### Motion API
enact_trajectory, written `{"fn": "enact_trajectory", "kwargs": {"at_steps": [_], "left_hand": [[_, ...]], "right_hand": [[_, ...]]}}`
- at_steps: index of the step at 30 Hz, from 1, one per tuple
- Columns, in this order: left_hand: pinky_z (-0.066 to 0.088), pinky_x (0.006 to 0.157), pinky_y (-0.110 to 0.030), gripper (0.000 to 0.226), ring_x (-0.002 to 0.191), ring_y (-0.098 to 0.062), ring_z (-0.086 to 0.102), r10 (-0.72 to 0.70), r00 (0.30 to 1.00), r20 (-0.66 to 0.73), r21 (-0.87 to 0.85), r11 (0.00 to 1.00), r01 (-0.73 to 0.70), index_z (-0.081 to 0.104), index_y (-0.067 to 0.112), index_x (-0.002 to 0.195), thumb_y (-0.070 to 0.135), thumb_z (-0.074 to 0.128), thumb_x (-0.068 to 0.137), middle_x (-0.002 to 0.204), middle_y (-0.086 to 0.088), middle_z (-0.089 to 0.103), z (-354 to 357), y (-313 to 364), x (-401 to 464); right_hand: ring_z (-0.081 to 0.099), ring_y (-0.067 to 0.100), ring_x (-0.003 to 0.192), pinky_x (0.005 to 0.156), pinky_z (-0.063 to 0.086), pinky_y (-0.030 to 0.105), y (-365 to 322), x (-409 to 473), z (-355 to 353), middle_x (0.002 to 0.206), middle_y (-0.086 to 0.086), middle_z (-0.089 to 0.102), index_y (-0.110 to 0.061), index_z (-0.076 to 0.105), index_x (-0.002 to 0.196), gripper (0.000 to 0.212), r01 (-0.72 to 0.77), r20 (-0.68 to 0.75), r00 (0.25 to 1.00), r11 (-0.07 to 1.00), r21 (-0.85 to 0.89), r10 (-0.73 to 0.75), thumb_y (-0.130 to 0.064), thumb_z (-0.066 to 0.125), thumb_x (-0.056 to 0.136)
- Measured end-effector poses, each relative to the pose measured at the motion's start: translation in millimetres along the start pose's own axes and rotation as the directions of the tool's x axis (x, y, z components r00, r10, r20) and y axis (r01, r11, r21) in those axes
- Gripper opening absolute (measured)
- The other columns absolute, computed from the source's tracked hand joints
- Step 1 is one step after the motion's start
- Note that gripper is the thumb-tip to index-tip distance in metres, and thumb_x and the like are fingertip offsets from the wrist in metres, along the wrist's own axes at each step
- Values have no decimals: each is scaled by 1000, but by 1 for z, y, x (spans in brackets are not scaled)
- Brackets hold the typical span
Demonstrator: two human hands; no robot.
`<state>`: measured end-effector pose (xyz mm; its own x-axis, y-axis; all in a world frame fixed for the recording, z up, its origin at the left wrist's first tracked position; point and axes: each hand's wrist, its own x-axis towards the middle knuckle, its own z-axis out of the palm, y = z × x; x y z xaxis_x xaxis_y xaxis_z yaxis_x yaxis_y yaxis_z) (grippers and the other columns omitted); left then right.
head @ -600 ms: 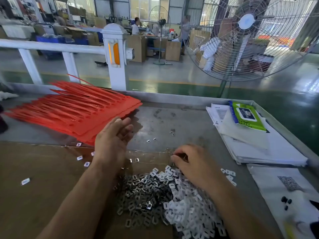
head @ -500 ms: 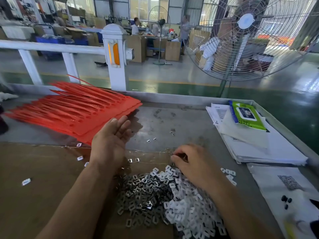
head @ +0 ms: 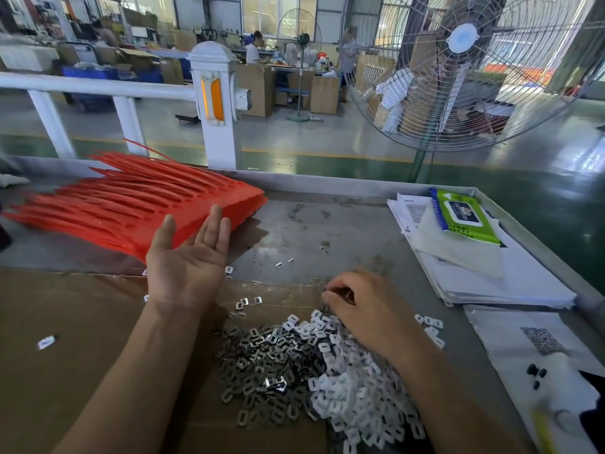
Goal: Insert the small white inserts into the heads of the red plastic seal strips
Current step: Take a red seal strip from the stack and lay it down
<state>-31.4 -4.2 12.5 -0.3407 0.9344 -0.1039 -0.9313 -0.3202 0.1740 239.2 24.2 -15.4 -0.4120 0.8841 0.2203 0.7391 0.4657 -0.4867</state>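
A stack of red plastic seal strips (head: 131, 208) lies fanned out at the back left of the table. In front of me sits a heap of small white inserts (head: 357, 385) mixed with grey metal clips (head: 262, 365). My left hand (head: 190, 260) is turned palm up, fingers apart and empty, just in front of the red strips. My right hand (head: 363, 306) rests palm down on the far edge of the heap, fingertips pinched together among the pieces; what they hold is hidden.
Brown cardboard (head: 65, 339) covers the near left of the grey table. A stack of papers (head: 474, 267) with a green wipes pack (head: 461, 214) lies at the right. A large standing fan (head: 465, 70) and a white railing (head: 212, 103) stand beyond the table's far edge. Loose inserts are scattered about.
My left hand has rolled from palm down to palm up and lifted a little toward the red strips. My right hand has stayed on the heap.
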Motion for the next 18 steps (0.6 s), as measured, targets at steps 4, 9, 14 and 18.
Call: {"fn": "enact_trajectory", "kwargs": {"at_steps": [4,9,14,18], "left_hand": [[52,98,-39,69,115,-26,68,-68,998,20,-2,998,68,44,-11,134,50,41,103,128,-20,66,-2,9,5],[52,94,-43,65,113,-28,69,-36,999,-7,47,998,36,44,-10,129,49,30,106,126,-21,67,-1,14,13],[55,89,-44,36,106,-27,72,67,992,-111,234,971,-39,53,7,117,32,28,110,120,-19,71,-1,7,19],[55,91,-39,26,109,-22,71,96,995,-34,335,939,-79,61,10,102,21,38,106,119,-11,72,5,-4,15]], "right_hand": [[58,-1,92,89,53,25,2,0,1,105,-16,66,-30,73,111,22,7,-19,1000,1000,-3,-7,-44,63,99],[58,-4,92,89,52,21,3,1,5,106,-16,66,-29,71,112,22,0,-2,1000,1000,8,0,-45,63,98],[58,-5,92,89,53,23,3,1,4,105,-18,65,-30,71,112,22,-10,1,1000,1000,17,10,-46,62,99],[59,-3,92,91,55,26,2,1,2,105,-16,65,-29,70,113,23,-20,18,1000,1000,16,20,-45,62,99]]}}
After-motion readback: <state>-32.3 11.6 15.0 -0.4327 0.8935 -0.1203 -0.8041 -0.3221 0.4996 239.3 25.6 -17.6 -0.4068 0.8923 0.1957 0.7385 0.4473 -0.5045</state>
